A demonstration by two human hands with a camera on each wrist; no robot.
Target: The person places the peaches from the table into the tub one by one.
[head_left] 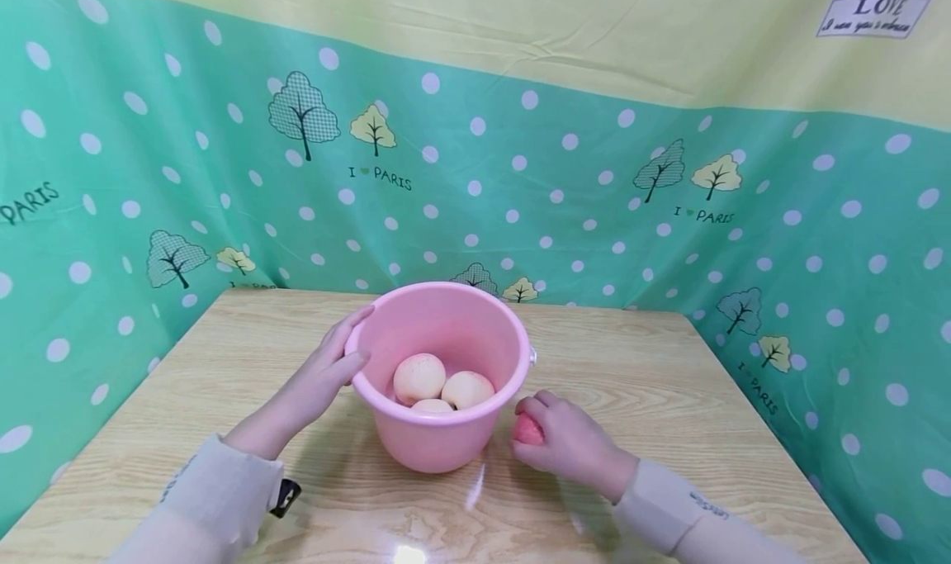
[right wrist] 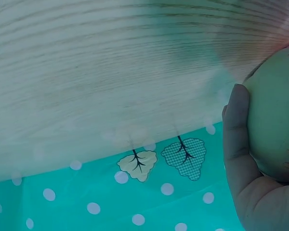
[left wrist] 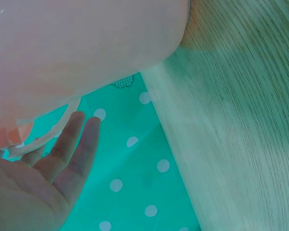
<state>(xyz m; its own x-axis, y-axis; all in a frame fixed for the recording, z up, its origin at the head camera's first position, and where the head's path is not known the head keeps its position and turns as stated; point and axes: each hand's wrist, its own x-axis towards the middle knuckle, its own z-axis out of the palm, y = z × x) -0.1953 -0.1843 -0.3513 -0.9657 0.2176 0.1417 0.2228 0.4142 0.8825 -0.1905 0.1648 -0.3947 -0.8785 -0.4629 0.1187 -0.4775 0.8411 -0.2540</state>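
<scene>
A pink bucket (head_left: 438,444) stands upright on the table, with several pale, pink-blushed peaches (head_left: 419,377) inside. My left hand (head_left: 323,370) grips the bucket's left rim, its thumb over the edge. Seen from the left wrist, that hand (left wrist: 43,183) has two fingers extended under the bucket's pale handle (left wrist: 50,134); its thumb is hidden there. Right of the bucket, my right hand (head_left: 568,444) holds another peach (head_left: 528,429), reddish on the side facing the bucket. The right wrist view shows the fingers curled along this peach (right wrist: 277,115), partly cut off by the frame.
Under everything lies a light wood-grain table (head_left: 609,357). A green, dotted cloth (head_left: 520,201) with printed trees hangs behind it and along both sides. A small black object (head_left: 286,498) shows by the left sleeve cuff.
</scene>
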